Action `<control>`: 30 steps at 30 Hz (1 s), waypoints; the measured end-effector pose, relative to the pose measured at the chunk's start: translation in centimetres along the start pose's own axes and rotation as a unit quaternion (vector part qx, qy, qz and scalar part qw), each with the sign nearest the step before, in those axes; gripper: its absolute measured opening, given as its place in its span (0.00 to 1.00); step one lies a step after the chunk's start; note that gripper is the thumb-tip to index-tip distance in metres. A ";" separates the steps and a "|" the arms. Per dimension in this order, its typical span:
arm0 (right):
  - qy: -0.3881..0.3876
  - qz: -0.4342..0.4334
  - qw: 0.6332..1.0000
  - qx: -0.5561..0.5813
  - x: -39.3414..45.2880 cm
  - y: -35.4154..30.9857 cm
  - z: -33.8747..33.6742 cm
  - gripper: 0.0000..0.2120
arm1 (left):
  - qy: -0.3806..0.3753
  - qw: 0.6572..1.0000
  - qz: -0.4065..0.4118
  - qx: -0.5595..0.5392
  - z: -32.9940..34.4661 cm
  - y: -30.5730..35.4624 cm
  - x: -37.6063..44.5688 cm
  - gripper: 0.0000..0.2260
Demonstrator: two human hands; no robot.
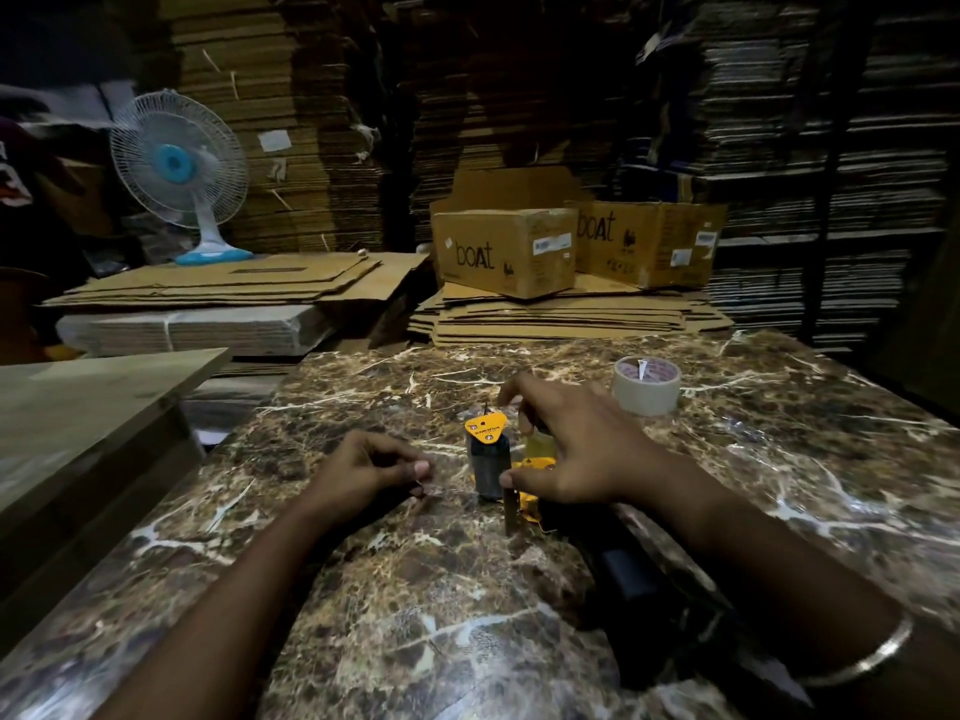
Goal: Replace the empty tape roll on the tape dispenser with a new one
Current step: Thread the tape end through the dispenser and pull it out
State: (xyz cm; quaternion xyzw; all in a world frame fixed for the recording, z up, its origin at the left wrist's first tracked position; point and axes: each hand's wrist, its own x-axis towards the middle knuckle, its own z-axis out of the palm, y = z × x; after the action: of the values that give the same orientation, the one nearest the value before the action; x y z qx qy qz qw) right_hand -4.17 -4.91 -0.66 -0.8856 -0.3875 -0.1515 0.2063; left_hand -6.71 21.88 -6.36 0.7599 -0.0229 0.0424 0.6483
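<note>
A yellow and black tape dispenser (pixel 487 449) lies on the marble table (pixel 415 589), its dark handle (pixel 631 574) pointing toward me. My right hand (pixel 566 449) rests over the dispenser's right side, thumb against the black hub, fingers spread above it. My left hand (pixel 369 467) sits just left of the dispenser with thumb and forefinger pinched on a thin clear strip of tape (pixel 447 492) that runs to the hub. A full roll of beige tape (pixel 647 385) stands flat on the table, beyond and to the right of my right hand, apart from it.
Two cardboard boxes (pixel 506 252) marked "boat" sit on stacks of flattened cardboard (pixel 561 314) beyond the table's far edge. A white and blue fan (pixel 182 168) stands at the back left. A wooden board (pixel 88 402) lies left of the table. Tall cardboard stacks fill the background.
</note>
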 end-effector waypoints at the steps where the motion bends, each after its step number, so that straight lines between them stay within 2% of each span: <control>1: -0.012 0.006 1.000 -0.004 0.1 -0.1 0.4 0.33 | 0.007 1.000 -0.001 -0.006 0.0 -0.1 0.2 0.05; 5: -0.040 0.024 0.999 -0.003 -0.9 0.6 1.8 0.38 | -0.024 1.000 -0.003 0.003 -0.6 -0.2 1.5 0.05; 7: -0.053 0.030 0.998 -0.022 -0.8 0.7 1.7 0.37 | -0.053 0.998 -0.003 0.032 -0.9 0.1 2.5 0.07; 9: -0.064 0.029 0.996 -0.046 -0.7 0.7 1.8 0.37 | -0.081 0.996 0.000 0.034 -0.9 0.4 3.6 0.04; 13: -0.105 0.028 0.990 -0.085 -0.4 0.8 1.8 0.52 | -0.102 0.994 0.020 0.036 -0.2 0.3 5.5 0.04; 15: -0.120 0.030 0.988 -0.089 -0.3 0.8 1.8 0.55 | -0.096 0.995 0.031 0.024 0.2 -0.1 5.9 0.03; 19: -0.142 0.031 0.987 -0.063 -0.3 0.6 1.5 0.55 | -0.095 0.995 0.041 -0.005 0.5 -1.0 6.3 0.04; 24: -0.205 0.022 0.978 -0.021 0.1 0.6 0.2 0.57 | -0.141 0.989 0.022 -0.027 0.4 -1.5 7.0 0.07; 27: -0.231 0.022 0.973 -0.014 1.1 0.3 -0.4 0.58 | -0.130 0.991 0.017 -0.032 0.6 -1.5 6.9 0.08; 30: -0.246 0.036 0.968 -0.035 2.4 -0.1 -0.3 0.57 | -0.114 0.992 0.030 -0.034 0.9 -1.6 6.9 0.05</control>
State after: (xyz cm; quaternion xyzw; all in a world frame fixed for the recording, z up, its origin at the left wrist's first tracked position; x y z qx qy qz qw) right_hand -2.73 -3.45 0.67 -0.9156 -0.3891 0.0649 0.0786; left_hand 0.32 21.42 -7.44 0.7360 -0.1213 -0.0258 0.6655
